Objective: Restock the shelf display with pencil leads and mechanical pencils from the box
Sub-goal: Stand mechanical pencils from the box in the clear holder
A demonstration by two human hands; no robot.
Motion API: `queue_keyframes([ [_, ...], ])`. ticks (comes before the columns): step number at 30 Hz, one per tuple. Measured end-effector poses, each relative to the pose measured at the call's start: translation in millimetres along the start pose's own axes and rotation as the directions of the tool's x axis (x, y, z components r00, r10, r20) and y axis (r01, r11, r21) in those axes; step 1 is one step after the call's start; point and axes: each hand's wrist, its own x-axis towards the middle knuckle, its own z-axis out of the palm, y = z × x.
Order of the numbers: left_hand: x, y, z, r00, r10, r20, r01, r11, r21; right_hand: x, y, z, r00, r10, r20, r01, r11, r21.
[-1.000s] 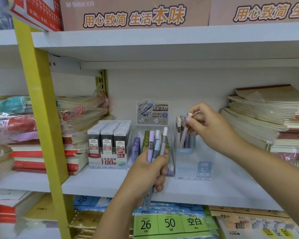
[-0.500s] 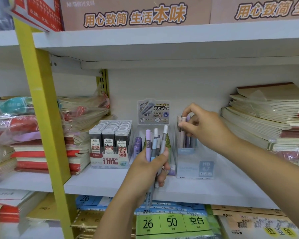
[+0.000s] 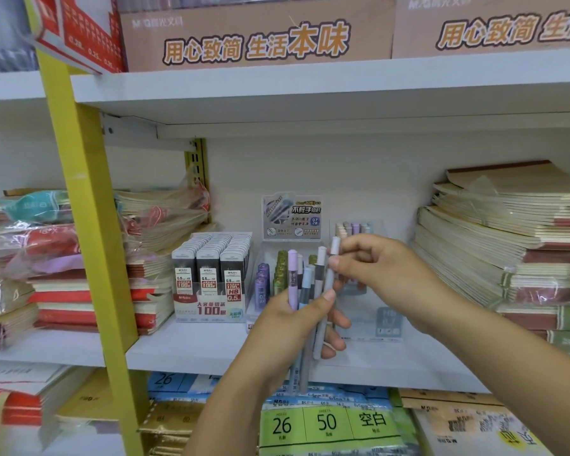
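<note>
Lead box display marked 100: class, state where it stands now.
In the head view the lead box display stands on the middle shelf, left of centre, between the red notebook stack on its left and the purple lead tubes on its right.

Mechanical pencils (image 3: 293, 274) between both hands (image 3: 287, 330) (image 3: 385, 274)

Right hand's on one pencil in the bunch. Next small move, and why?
Probably draw the grey pencil up out of the bunch and over to the clear holder. The right hand pinches it near its white cap, the left hand grips the rest, and the holder just behind already has pencils standing in it.
</note>
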Motion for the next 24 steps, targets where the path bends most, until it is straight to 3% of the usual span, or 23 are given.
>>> queue_keyframes([
  [3, 0.9, 1.4, 3.4, 1.0, 0.002, 0.015, -0.001, 1.0, -0.029, 1.1, -1.4, -5.7, 0.995, 0.013, -0.098, -0.002, 0.994, 0.111],
  [5, 1.3, 1.1, 3.9, 1.0, 0.005, -0.018, -0.006, 1.0, -0.016, 5.9, -5.4, -16.0, 0.971, -0.017, -0.239, 0.067, 0.977, 0.204],
  [8, 2.1, -1.5, 1.5, 0.996, -0.009, -0.093, 0.011, 1.0, 0.02, 16.2, -9.5, -42.3, 0.905, -0.156, -0.396, 0.201, 0.977, 0.073],
  [10, 3.2, -3.1, -0.4, 0.993, -0.015, -0.119, 0.021, 0.998, 0.054, 22.5, -6.1, -56.8, 0.888, -0.263, -0.377, 0.225, 0.964, -0.142],
  [13, 4.8, -4.0, -2.0, 0.992, -0.019, -0.125, 0.027, 0.998, 0.057, 30.9, 6.9, -65.1, 0.91, -0.297, -0.291, 0.167, 0.902, -0.398],
  [24, 11.9, -13.0, -2.2, 0.991, -0.039, -0.124, 0.036, 0.999, -0.03, 48.6, 35.0, -60.1, 0.935, -0.314, -0.165, 0.157, 0.783, -0.602],
])
